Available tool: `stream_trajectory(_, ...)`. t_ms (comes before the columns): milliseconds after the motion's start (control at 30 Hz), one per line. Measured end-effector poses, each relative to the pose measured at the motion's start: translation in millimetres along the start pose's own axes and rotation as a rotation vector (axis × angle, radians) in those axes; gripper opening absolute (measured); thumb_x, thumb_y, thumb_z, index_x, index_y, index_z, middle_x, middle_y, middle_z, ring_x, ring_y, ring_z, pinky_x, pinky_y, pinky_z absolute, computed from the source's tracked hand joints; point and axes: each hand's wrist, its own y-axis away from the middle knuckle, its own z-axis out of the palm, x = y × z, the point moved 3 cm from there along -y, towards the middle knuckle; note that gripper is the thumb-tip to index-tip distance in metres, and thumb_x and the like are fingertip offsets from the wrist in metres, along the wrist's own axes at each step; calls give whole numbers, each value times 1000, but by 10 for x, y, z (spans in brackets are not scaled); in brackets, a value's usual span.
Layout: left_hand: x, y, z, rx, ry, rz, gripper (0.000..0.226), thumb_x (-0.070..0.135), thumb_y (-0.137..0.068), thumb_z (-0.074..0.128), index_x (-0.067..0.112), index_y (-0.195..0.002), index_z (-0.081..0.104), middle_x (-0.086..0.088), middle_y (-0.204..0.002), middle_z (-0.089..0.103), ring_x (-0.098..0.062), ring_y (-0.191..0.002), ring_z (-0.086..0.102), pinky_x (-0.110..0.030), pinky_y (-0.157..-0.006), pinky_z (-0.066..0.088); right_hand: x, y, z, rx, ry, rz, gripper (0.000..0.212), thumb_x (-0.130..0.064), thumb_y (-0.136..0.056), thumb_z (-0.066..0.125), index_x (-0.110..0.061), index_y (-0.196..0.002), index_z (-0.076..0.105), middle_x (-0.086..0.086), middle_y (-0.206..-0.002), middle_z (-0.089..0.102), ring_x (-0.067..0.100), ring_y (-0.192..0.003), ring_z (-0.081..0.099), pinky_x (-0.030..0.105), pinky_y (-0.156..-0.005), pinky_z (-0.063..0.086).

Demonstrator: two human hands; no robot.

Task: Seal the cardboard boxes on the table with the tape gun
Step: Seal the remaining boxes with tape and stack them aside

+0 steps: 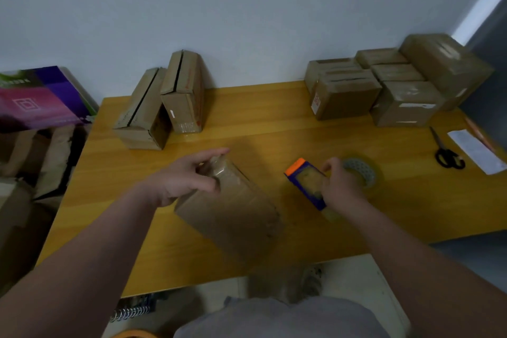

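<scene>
Here, on the counter (260, 123), two unsealed boxes (162, 101) stand far left, six boxes (348, 99) far right, one near box (233, 208) at centre; left hand (186, 175) grips its far end, right hand (340, 186) holds the tape gun (304, 181) beside it

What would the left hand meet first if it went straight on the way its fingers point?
The left hand, gripping the near box, points away and rightward: bare table first, then probably the cluster of boxes at the far right; depth is unclear.
</scene>
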Motion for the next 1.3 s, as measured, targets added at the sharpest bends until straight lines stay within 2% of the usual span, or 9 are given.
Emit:
stream_trajectory(133,-90,-42,-133,-133,171,55,77,12,-45,74,34,-119,65,-3,-127,58,-20,-108,62,-27,-80,53,-70,6,-169,8,-387,49,22,-7,-99,33,-24,-112,40,1,-88,48,14,-71,50,28,-50,36)
stream_trajectory(267,-218,-179,-341,303,-155,84,46,-8,-74,63,33,-91,74,0,-137,51,-22,-131,43,-36,-104,36,-98,49,-221,13,-583,68,23,-7,-96,36,-21,-110,46,1,-92,50,15,-75,50,29,-57,41)
stream_trajectory(367,-265,-197,-265,530,-289,62,45,-14,-88,49,25,-98,68,-4,-136,50,-27,-132,40,-30,-96,35,-87,98,-196,-31,-683,52,17,-19,-96,52,-20,-112,47,2,-96,54,14,-78,54,28,-58,43)
stream_trajectory(533,-279,-156,9,446,-212,-21,43,14,-101,37,28,-140,45,-7,-159,11,-24,-147,6,-48,-116,21,-104,190,-123,-129,-748,-2,58,-28,-75,80,-23,-120,42,0,-103,54,15,-88,58,26,-63,47)
stream_trajectory(667,-372,-108,127,377,-242,-80,83,50,-86,62,32,-152,16,1,-154,11,-28,-139,23,-45,-112,32,-131,203,-77,-174,-725,-15,69,-21,-71,83,-25,-123,39,0,-106,52,12,-88,56,23,-60,44)
stream_trajectory(767,-511,-111,101,386,-158,-77,104,39,-72,80,34,-151,13,2,-143,20,-25,-127,33,-46,-105,41,-152,209,-47,-200,-732,-22,63,-10,-76,77,-25,-123,39,-2,-101,52,11,-85,55,24,-61,45)
stream_trajectory(900,-659,-129,158,355,99,-31,94,23,-77,78,35,-150,21,3,-146,26,-30,-129,39,-51,-99,46,-149,199,-28,-185,-773,-30,56,-2,-78,69,-24,-121,42,3,-103,55,16,-86,57,27,-66,48)
stream_trajectory(1100,-461,-266,368,472,-192,138,66,28,-85,71,29,-144,41,-3,-145,34,-26,-131,38,-44,-103,43,-150,208,-79,-185,-780,-85,53,3,-80,63,-24,-122,43,6,-105,55,17,-83,56,26,-61,46)
stream_trajectory(1300,-339,-379,618,98,-431,31,128,37,-61,88,29,-154,0,0,-156,5,-23,-141,17,-37,-115,29,-126,211,-163,-188,-774,-148,53,6,-81,61,-22,-123,45,9,-107,56,18,-83,60,25,-60,50)
